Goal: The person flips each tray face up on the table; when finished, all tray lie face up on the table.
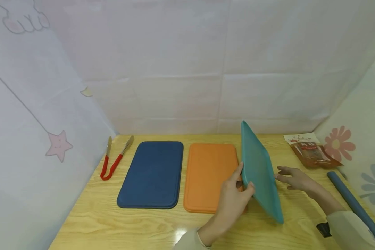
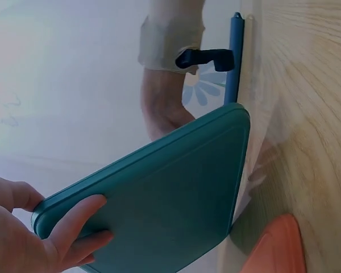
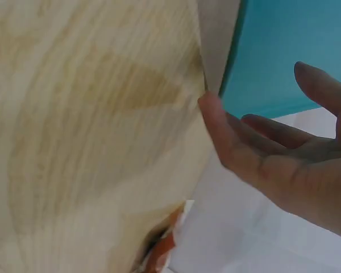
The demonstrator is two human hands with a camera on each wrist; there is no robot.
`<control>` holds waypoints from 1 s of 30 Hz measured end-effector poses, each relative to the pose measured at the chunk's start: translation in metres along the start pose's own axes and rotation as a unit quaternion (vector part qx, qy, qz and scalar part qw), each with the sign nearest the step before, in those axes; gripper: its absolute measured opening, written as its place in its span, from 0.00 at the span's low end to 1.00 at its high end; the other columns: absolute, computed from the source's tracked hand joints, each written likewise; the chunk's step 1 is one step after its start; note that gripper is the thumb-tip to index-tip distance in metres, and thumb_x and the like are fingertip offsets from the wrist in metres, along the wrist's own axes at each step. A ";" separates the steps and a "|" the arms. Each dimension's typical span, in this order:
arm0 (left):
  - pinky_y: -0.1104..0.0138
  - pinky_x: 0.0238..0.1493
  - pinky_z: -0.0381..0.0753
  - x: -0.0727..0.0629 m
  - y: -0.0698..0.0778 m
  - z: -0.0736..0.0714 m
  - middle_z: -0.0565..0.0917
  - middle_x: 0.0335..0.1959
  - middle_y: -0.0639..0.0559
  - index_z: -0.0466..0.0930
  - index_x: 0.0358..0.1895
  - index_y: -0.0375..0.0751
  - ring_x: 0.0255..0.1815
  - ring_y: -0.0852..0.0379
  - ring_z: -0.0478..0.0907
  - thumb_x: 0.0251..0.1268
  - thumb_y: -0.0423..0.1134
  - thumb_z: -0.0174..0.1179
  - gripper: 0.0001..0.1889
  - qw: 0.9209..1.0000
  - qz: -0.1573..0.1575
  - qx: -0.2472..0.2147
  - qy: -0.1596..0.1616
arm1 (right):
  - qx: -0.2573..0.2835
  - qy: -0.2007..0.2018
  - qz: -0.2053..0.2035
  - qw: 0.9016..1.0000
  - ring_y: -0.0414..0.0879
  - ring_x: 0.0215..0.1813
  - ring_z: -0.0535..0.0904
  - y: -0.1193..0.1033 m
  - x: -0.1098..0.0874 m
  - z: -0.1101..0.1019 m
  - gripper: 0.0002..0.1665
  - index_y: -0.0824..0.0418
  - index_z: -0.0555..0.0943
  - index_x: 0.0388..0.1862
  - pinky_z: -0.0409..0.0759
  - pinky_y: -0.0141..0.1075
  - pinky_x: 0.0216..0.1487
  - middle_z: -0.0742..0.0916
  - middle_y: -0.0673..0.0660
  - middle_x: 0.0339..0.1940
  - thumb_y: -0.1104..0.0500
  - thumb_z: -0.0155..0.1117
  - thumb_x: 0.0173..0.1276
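Observation:
A teal cutting board (image 1: 258, 166) is held tilted steeply over the right half of the wooden table. My left hand (image 1: 231, 201) grips it by the raised near-left edge. In the left wrist view, the thumb and fingers lie on opposite faces of the teal board (image 2: 165, 196). Beside the board's lower right edge is my right hand (image 1: 297, 178), its fingers spread and relaxed. The right wrist view shows that hand (image 3: 295, 165) with nothing in it, fingertips close to the board's edge. Just left of the teal board an orange cutting board (image 1: 206, 173) lies flat, partly covered by the left hand.
A dark blue cutting board (image 1: 153, 173) lies left of the orange one. Red-handled tongs (image 1: 114, 168) are at the far left. A brown and white food packet (image 1: 315, 152) sits at the back right, with a long blue rod (image 1: 353, 201) along the right edge.

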State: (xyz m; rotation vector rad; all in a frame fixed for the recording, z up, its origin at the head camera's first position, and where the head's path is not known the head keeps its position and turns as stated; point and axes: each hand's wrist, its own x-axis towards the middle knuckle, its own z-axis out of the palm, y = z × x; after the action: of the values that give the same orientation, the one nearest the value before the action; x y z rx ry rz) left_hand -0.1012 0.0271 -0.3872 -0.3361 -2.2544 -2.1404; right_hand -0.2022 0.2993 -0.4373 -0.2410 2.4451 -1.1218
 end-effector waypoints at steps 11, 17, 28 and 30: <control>0.65 0.31 0.85 -0.007 -0.014 -0.002 0.70 0.67 0.50 0.62 0.72 0.43 0.44 0.54 0.84 0.70 0.39 0.56 0.29 0.992 -0.019 -0.127 -0.007 | 0.108 0.011 0.037 0.993 0.52 0.44 0.82 0.034 -0.009 0.012 0.40 0.85 0.47 0.70 0.84 0.43 0.39 0.70 0.84 0.59 0.67 0.55 0.71; 0.59 0.33 0.85 0.005 -0.022 -0.003 0.76 0.61 0.47 0.65 0.70 0.43 0.36 0.46 0.85 0.75 0.47 0.52 0.25 0.985 -0.024 -0.161 -0.051 | 0.087 0.008 0.040 0.995 0.51 0.41 0.81 0.037 -0.014 0.000 0.39 0.84 0.52 0.69 0.85 0.44 0.33 0.80 0.72 0.49 0.66 0.58 0.70; 0.58 0.30 0.85 0.047 -0.040 0.004 0.81 0.42 0.44 0.65 0.70 0.40 0.39 0.48 0.83 0.67 0.36 0.61 0.29 0.961 -0.136 -0.229 -0.069 | 0.070 -0.010 0.034 0.997 0.52 0.39 0.81 0.049 -0.021 -0.023 0.40 0.81 0.52 0.71 0.84 0.47 0.29 0.82 0.66 0.45 0.68 0.57 0.67; 0.58 0.29 0.85 0.054 -0.040 0.005 0.80 0.40 0.43 0.64 0.71 0.40 0.39 0.45 0.82 0.66 0.35 0.61 0.30 0.962 -0.146 -0.218 -0.074 | 0.066 -0.006 0.035 0.997 0.52 0.39 0.81 0.050 -0.021 -0.028 0.40 0.80 0.51 0.72 0.84 0.47 0.30 0.81 0.67 0.46 0.68 0.57 0.67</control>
State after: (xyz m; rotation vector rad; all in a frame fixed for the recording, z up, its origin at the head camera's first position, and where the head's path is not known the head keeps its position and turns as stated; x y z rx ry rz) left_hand -0.1595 0.0383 -0.4187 -0.1781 -1.9809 -2.8596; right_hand -0.1954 0.3579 -0.4523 -0.1189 2.3387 -1.2421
